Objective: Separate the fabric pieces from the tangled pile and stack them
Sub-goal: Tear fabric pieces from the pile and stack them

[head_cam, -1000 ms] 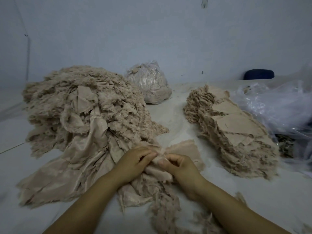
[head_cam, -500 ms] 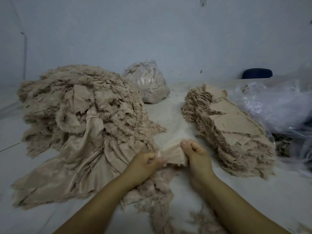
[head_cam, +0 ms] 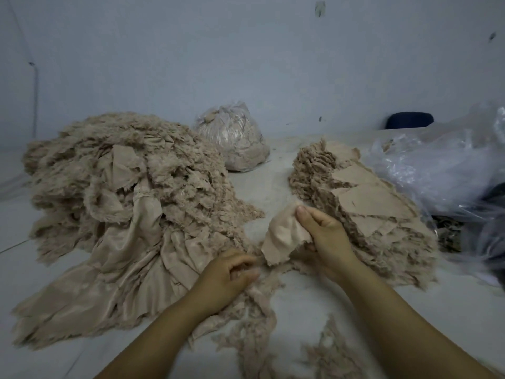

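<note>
A large tangled pile (head_cam: pixel 117 192) of beige frayed fabric covers the left of the white table. On the right lies a long stack (head_cam: pixel 366 203) of flat beige pieces. My right hand (head_cam: pixel 325 236) pinches a single beige fabric piece (head_cam: pixel 284 236) between thumb and fingers, lifted beside the near end of the stack. My left hand (head_cam: pixel 229 274) rests lower, fingers curled on frayed threads (head_cam: pixel 262 294) at the near edge of the tangled pile.
A tied clear bag (head_cam: pixel 232 138) of beige scraps stands at the back centre. Crumpled clear plastic (head_cam: pixel 442 165) lies at the right, behind the stack. A dark blue chair back (head_cam: pixel 410 120) shows by the wall. Loose frayed threads (head_cam: pixel 330 351) trail toward me.
My right hand has pulled the fabric piece free and carried it right and up toward the stack. My left hand has let go of it and dropped to the frayed threads.
</note>
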The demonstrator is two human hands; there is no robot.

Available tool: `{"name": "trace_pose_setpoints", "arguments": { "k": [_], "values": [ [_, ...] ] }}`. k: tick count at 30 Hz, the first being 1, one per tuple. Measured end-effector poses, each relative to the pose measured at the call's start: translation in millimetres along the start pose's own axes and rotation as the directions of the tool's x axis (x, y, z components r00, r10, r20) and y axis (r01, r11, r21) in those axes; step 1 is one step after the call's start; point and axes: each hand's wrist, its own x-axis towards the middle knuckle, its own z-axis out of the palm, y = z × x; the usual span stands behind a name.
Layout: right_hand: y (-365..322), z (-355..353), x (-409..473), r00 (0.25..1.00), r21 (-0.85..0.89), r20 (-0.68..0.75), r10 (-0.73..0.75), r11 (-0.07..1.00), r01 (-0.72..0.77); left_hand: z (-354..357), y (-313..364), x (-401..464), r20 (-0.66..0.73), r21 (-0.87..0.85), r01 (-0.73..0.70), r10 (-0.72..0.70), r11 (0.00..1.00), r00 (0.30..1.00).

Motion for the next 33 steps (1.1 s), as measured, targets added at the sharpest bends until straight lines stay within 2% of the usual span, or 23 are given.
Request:
{"name": "trace_pose_setpoints", "arguments": {
  "k": [2, 4, 7, 9, 11, 12, 14, 16, 17, 19, 22, 23, 24, 25, 26, 27, 28, 30, 31, 33],
  "values": [
    [-11.0, 0.8, 4.5, 0.999, -0.039, 0.03, -0.038, 0.998, 0.039, 2.1, -1.7, 0.7, 0.076, 0.103, -0.014, 0.006, 0.995, 0.997],
    [-20.7, 1.5, 10.9, 0.997, -0.054, 0.063, -0.042, 0.998, 0.046, 2.1, -2.3, 2.2, 0.074, 0.098, -0.002, -0.006, 0.995, 0.997],
    [-33.3, 0.7, 20.6, 0.982, -0.084, 0.181, 0.059, 0.995, -0.044, 2.0, 0.4, 0.9, 0.038, 0.089, 0.042, -0.046, 0.995, 0.998],
    [-39.5, -1.1, 25.2, 0.955, -0.2, 0.26, 0.142, 0.976, -0.091, 1.7, 1.4, 0.5, 0.006, 0.275, -0.003, 0.001, 0.961, 1.0],
    [-45.4, -3.7, 29.6, 0.929, -0.343, 0.316, 0.194, 0.936, -0.079, -0.4, 4.8, 3.9, -0.037, 0.516, -0.093, 0.131, 0.852, 0.991],
    [-48.3, -5.2, 31.5, 0.912, -0.388, 0.349, 0.217, 0.919, -0.07, 0.1, 5.7, 6.6, -0.02, 0.563, -0.135, 0.177, 0.816, 0.984],
    [-54.2, -8.8, 35.9, 0.882, -0.42, 0.406, 0.24, 0.906, -0.053, 2.8, 3.2, 11.3, 0.128, 0.586, -0.211, 0.168, 0.782, 0.977],
    [-57.6, -11.3, 41.5, 0.881, -0.495, 0.422, 0.212, 0.869, 0.028, 7.2, 0.1, 11.0, 0.232, 0.57, -0.246, 0.134, 0.784, 0.963],
    [-56.8, -11.2, 45.8, 0.89, -0.57, 0.415, 0.191, 0.817, 0.09, 8.8, -0.7, 9.2, 0.205, 0.517, -0.253, 0.169, 0.818, 0.964],
    [-52.4, -8.0, 53.8, 0.905, -0.724, 0.384, 0.182, 0.667, 0.173, 9.7, -0.2, 5.6, 0.096, 0.401, -0.257, 0.238, 0.879, 0.966],
    [-32.7, -2.7, 62.0, 0.9, -0.898, 0.345, 0.266, 0.371, 0.235, 7.6, 1.5, -0.2, 0.07, 0.304, -0.24, 0.23, 0.922, 0.971],
    [-25.2, -1.3, 62.1, 0.916, -0.925, 0.331, 0.228, 0.271, 0.267, 6.3, 2.1, -1.2, 0.062, 0.272, -0.231, 0.223, 0.934, 0.973],
    [-18.3, 0.4, 59.7, 0.937, -0.932, 0.322, 0.132, 0.217, 0.29, 5.0, 3.7, -2.0, 0.052, 0.24, -0.219, 0.212, 0.946, 0.976],
    [-12.2, 2.6, 54.7, 0.948, -0.925, 0.318, 0.008, 0.225, 0.308, 3.7, 4.9, -2.4, 0.033, 0.2, -0.201, 0.199, 0.959, 0.979],
    [-5.7, 4.2, 48.2, 0.944, -0.903, 0.317, -0.086, 0.276, 0.328, 2.1, 5.7, -1.6, -0.001, 0.15, -0.181, 0.183, 0.972, 0.983],
    [1.6, 4.2, 40.9, 0.936, -0.876, 0.334, -0.112, 0.33, 0.352, 0.0, 6.5, -0.7, -0.044, 0.098, -0.163, 0.168, 0.982, 0.985],
    [9.4, 4.2, 32.2, 0.924, -0.855, 0.376, -0.065, 0.359, 0.374, -2.9, 6.7, 0.5, -0.086, 0.059, -0.148, 0.153, 0.987, 0.985],
    [27.6, -1.2, 18.6, 0.876, -0.849, 0.472, 0.101, 0.321, 0.421, -9.9, 2.8, 2.5, -0.104, 0.067, -0.1, 0.107, 0.993, 0.989],
    [34.9, -6.4, 16.7, 0.866, -0.858, 0.482, 0.135, 0.276, 0.434, -13.4, 0.3, 3.0, -0.064, 0.118, -0.065, 0.073, 0.991, 0.995],
    [38.1, -15.3, 20.7, 0.91, -0.902, 0.399, 0.111, 0.227, 0.367, -18.3, -4.9, 3.1, 0.017, 0.195, -0.006, 0.003, 0.981, 1.0]
  ]
}}
